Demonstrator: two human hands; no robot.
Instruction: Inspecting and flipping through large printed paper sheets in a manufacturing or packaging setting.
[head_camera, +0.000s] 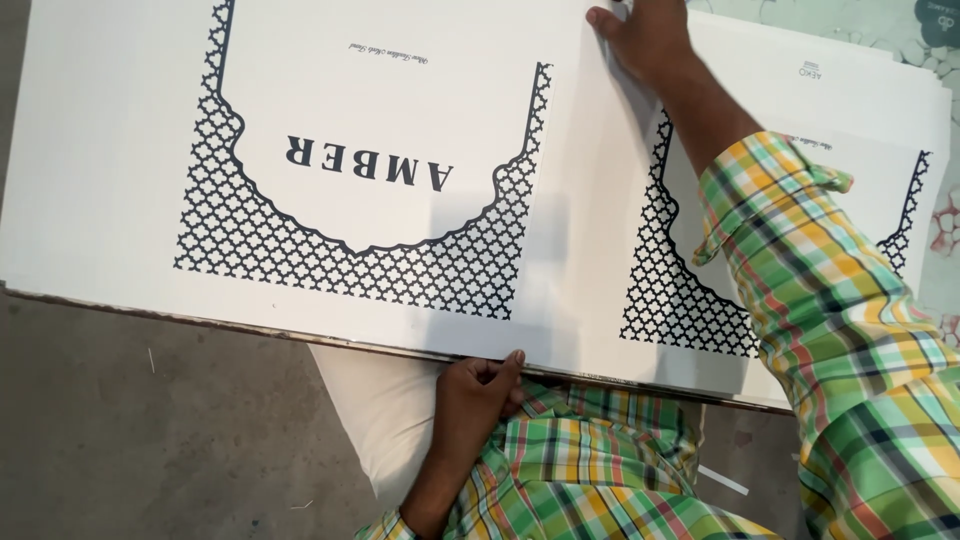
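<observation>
My left grip (478, 388) is pinched on the near edge of the white printed cardboard sheet (380, 150) at about 6 o'clock, thumb on top and fingers curled under, so it is grasping the sheet. My right grip (640, 35) lies flat at roughly 1 o'clock, fingertips pressing on the far edge; it looks spread rather than clenched, though I cannot tell whether any finger hooks the edge. The sheet lies across a stack of like sheets (870, 110), whose corners fan out at 2 to 3 o'clock, all carrying the same black lattice pattern (300, 255).

The risks, as I judge them: the sheet is wide and held at only two points, both towards the right of its span, so the long unsupported end at 9 o'clock could sag or swing and crease. A thumb-only pinch could slip on the smooth surface. The fanned stack below suggests sheets slide easily, so dragging this one may pull neighbours askew. A white cushion (375, 420) sits under the near edge, above the bare concrete floor (150, 430), and a dropped edge could scuff there.
</observation>
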